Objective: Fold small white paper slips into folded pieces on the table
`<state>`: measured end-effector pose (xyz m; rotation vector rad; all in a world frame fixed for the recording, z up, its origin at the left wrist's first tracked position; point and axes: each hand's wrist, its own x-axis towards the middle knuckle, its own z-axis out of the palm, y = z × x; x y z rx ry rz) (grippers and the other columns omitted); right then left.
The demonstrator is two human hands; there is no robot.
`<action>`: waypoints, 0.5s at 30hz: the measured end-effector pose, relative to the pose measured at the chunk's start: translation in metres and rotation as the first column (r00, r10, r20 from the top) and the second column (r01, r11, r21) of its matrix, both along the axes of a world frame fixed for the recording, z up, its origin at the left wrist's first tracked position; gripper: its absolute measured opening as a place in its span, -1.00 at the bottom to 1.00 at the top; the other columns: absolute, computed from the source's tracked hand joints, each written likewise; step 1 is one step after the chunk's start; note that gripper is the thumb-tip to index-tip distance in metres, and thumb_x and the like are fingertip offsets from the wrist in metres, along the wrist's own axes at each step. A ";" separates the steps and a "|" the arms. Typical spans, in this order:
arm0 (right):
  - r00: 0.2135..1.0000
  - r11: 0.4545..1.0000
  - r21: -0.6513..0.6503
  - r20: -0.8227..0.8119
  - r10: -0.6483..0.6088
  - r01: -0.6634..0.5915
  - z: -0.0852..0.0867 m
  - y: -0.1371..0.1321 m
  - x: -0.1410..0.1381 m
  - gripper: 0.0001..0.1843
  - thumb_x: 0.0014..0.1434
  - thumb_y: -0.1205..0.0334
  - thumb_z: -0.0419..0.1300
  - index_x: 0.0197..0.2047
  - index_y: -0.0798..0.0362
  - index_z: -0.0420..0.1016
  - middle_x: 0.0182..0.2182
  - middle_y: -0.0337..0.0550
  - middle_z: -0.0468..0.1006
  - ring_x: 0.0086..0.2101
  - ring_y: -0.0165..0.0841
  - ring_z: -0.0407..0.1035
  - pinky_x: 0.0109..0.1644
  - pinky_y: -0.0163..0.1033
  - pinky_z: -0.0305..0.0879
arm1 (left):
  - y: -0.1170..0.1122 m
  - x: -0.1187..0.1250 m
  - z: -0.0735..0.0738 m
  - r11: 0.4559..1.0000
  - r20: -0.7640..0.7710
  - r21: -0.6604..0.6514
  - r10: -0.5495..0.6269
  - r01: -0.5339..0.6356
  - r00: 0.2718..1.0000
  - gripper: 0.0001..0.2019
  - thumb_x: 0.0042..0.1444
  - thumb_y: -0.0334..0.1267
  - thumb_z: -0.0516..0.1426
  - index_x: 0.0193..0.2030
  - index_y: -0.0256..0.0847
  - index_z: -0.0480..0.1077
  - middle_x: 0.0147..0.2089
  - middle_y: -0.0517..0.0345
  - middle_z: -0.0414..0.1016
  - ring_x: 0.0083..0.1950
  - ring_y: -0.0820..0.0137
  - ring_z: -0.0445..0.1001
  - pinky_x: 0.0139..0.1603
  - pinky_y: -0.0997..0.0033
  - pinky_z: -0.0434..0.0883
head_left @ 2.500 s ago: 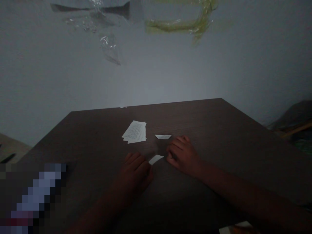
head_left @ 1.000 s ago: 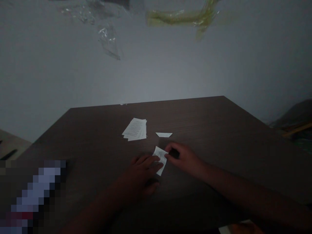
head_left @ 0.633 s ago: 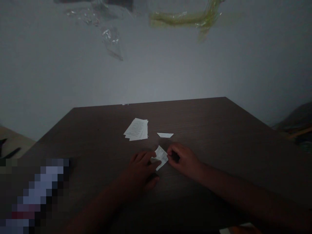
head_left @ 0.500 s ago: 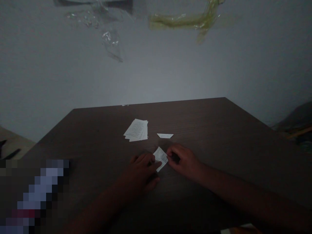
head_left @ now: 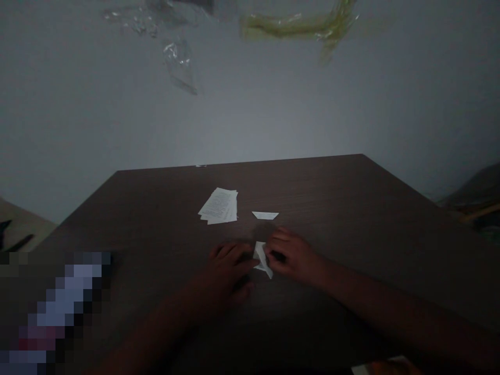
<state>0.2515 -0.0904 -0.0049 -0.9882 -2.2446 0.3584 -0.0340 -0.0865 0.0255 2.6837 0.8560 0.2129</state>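
Between my hands, low on the dark wooden table (head_left: 312, 192), lies a small piece of printed paper (head_left: 261, 255) with its right side folded over. My right hand (head_left: 291, 253) pinches the paper's right edge between thumb and fingers. From the other side, my left hand (head_left: 232, 268) reaches in with its index finger resting on the paper's left part; its fingers are apart. Just beyond the hands is a folded paper strip (head_left: 265, 215), shaped like a trapezoid. A loose stack of printed paper sheets (head_left: 219, 204) lies farther back to the left.
A pale wall (head_left: 273, 104) rises behind the table, with clear tape (head_left: 179, 62) and yellow tape (head_left: 292, 27) stuck on it. A small white scrap (head_left: 200, 165) sits at the table's back edge. Something pixelated (head_left: 62, 307) covers the lower left.
The paper between my hands was lying flat with its print showing; now its right side is folded over. My right hand has shifted slightly left with that edge.
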 end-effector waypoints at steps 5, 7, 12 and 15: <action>1.000 0.997 0.078 -0.015 0.018 -0.017 0.003 -0.002 0.002 -0.76 0.37 0.46 0.27 -0.21 -0.10 0.42 -0.29 -0.23 0.58 -0.22 -0.21 0.45 0.02 -0.06 0.44 | 0.000 -0.003 -0.002 1.000 -0.013 0.021 0.006 -0.006 1.000 -0.47 0.43 -0.34 0.31 0.49 0.02 0.59 0.55 -0.04 0.63 0.56 -0.14 0.56 0.66 -0.36 0.41; 0.998 0.997 0.078 -0.053 0.015 -0.011 0.004 -0.004 0.003 -0.76 0.38 0.45 0.26 -0.21 -0.11 0.40 -0.29 -0.23 0.57 -0.24 -0.20 0.45 -0.01 -0.05 0.44 | -0.001 -0.003 -0.001 0.999 -0.009 0.034 0.017 -0.017 1.000 -0.47 0.42 -0.34 0.31 0.49 0.01 0.59 0.56 -0.03 0.63 0.58 -0.15 0.55 0.67 -0.35 0.40; 0.982 0.993 0.114 -0.189 0.024 -0.003 0.007 -0.008 0.004 -0.75 0.38 0.45 0.22 -0.21 -0.13 0.34 -0.32 -0.25 0.54 -0.29 -0.23 0.43 -0.12 -0.11 0.42 | -0.001 -0.003 -0.006 0.999 0.001 0.037 0.013 -0.013 1.000 -0.45 0.43 -0.32 0.31 0.53 0.00 0.56 0.57 -0.06 0.63 0.58 -0.16 0.56 0.63 -0.41 0.42; 0.981 0.994 0.106 -0.192 0.031 -0.010 0.007 -0.009 0.004 -0.74 0.41 0.44 0.22 -0.22 -0.13 0.34 -0.33 -0.26 0.55 -0.30 -0.25 0.44 -0.14 -0.12 0.42 | 0.000 -0.002 -0.004 1.000 -0.020 0.018 0.008 -0.008 1.000 -0.45 0.44 -0.32 0.30 0.53 -0.03 0.56 0.58 -0.11 0.62 0.60 -0.16 0.54 0.62 -0.47 0.42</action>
